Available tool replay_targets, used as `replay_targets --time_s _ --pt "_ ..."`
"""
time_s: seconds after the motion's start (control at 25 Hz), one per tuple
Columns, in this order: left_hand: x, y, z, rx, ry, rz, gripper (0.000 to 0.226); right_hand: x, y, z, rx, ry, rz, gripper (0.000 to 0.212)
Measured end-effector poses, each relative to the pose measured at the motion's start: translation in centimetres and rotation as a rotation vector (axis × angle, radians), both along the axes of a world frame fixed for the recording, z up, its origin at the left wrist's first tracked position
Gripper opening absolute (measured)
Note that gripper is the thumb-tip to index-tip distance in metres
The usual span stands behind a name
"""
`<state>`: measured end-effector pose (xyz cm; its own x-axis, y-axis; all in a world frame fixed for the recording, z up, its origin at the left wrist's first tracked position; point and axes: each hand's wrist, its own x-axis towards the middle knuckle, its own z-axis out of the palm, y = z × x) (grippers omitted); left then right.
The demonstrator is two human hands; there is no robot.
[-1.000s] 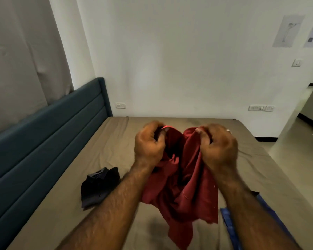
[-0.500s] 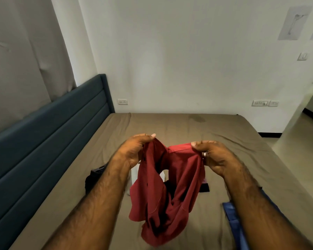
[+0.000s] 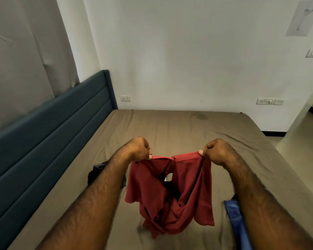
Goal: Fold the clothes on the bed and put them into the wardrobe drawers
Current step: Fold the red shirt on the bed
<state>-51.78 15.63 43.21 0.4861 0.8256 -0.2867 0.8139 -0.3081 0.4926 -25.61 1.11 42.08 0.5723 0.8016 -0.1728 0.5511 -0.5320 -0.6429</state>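
The red garment [image 3: 170, 188] hangs in the air at the centre of the view, above the bed [image 3: 170, 127]; its top edge is stretched between two fists, its lower part bunched and twisted, the hem trailing toward 6 o'clock and seemingly brushing the sheet. The left hand [image 3: 139, 148] pinches the top edge at the garment's 10 o'clock corner, thumb clamped against curled fingers; the right hand [image 3: 215, 150] grips the 2 o'clock corner the same way, fingers closed on the cloth. It looks light, soft and limp; it will sag wherever unsupported, so the seamed top edge is likely the firmest hold, and the twist below probably needs a shake before any fold will lie flat. Outward: a dark garment [image 3: 96, 172] lies on the sheet at 9 o'clock, partly hidden behind the left forearm; a blue garment [image 3: 237, 219] lies at 4 o'clock beside the right forearm; a teal headboard [image 3: 43, 134] runs along the left. No wardrobe is in view.
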Motion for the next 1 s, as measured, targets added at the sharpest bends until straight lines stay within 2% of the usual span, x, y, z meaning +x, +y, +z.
replay_targets --time_s 0.08,0.12,0.16,0.2,0.28,0.36,0.48,0.6,0.68,0.72,0.84,0.92,0.96,1.0 --pt "0.6 -1.1 -0.1 0.221 0.26 0.019 0.016 -0.5 0.1 0.0 -0.068 -0.137 -0.018 0.028" --pt "0.9 -1.7 -0.1 0.317 0.29 0.04 0.015 -0.7 0.0 -0.1 -0.072 -0.174 -0.01 0.028" --pt "1.1 -1.9 -0.4 0.366 0.218 0.063 0.012 -0.9 -0.1 -0.2 -0.049 -0.13 0.021 0.026" --pt "1.2 -1.7 -0.9 0.314 0.038 0.095 0.008 -1.1 -0.2 -0.3 0.019 0.032 0.063 0.023" --pt "1.2 -1.6 -1.6 -0.05 -0.477 0.15 0.009 -1.6 -0.8 0.0 0.171 0.551 0.122 0.016" --pt "1.1 -2.2 -1.9 -0.379 -0.781 0.141 0.009 -1.9 -1.2 -0.1 0.283 0.883 0.123 0.018" --pt "1.8 -3.3 -2.3 -0.564 -0.979 0.182 0.009 -2.8 -0.8 -0.6 0.336 1.106 0.086 0.017" --pt "2.4 -4.3 -2.3 -0.598 -1.031 0.243 0.003 -3.9 -0.6 -0.7 0.354 1.239 0.066 0.015" --pt "2.4 -4.6 -2.2 -0.592 -1.033 0.259 0.004 -4.2 -0.8 -0.7 0.367 1.164 0.064 0.013" --pt "2.4 -4.4 -2.2 -0.581 -1.028 0.271 0.004 -4.1 -0.9 -0.7 0.35 1.03 0.078 0.011" --pt "1.7 -3.6 -1.7 -0.492 -0.994 0.322 0.007 -3.1 -1.0 -1.2 0.173 0.411 0.162 0.012" --pt "1.5 -3.1 -1.5 -0.4 -0.895 0.338 0.005 -2.7 -0.9 -1.5 0.008 0.111 0.197 0.016" --pt "1.6 -3.3 -1.7 -0.361 -0.832 0.328 0.007 -2.7 -1.2 -1.3 -0.044 0.054 0.211 0.016" --pt "1.7 -3.5 -1.9 -0.333 -0.768 0.303 0.009 -2.7 -1.3 -1.2 -0.057 0.085 0.222 0.016"
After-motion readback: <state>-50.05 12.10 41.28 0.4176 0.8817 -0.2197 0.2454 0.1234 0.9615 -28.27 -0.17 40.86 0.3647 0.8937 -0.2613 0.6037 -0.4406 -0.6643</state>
